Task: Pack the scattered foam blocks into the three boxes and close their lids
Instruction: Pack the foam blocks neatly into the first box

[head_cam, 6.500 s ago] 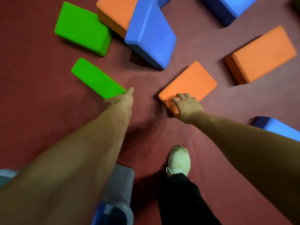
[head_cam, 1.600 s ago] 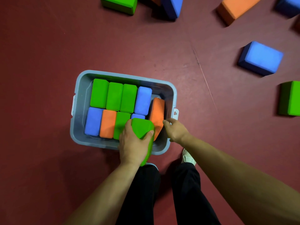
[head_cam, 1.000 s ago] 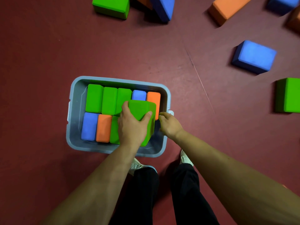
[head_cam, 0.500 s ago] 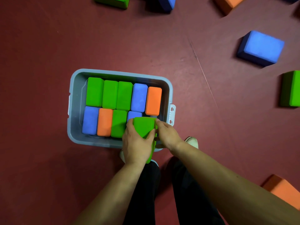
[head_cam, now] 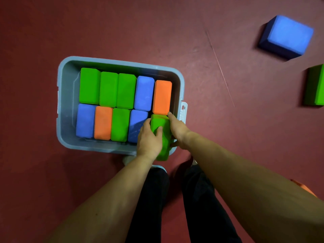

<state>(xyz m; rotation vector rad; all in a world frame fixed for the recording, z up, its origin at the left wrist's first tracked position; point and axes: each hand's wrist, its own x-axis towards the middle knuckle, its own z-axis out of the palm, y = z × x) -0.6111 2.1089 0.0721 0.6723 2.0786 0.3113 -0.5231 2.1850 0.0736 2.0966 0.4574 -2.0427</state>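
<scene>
My left hand [head_cam: 149,137] curls its fingers around the green block [head_cam: 160,121]. My right hand [head_cam: 178,130] presses flat on its other side. The block stands on end, pointing down into the box's [head_cam: 122,63] last gap, beside a blue block [head_cam: 137,123].

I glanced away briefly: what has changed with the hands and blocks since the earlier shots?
The orange block, taken from the floor, now stands at the far row's right end in the box; the right hand let it go. The left hand carried the green block over and is pushing it down into the near right gap, the right hand pressing its side. The other eight blocks stayed put.
</scene>
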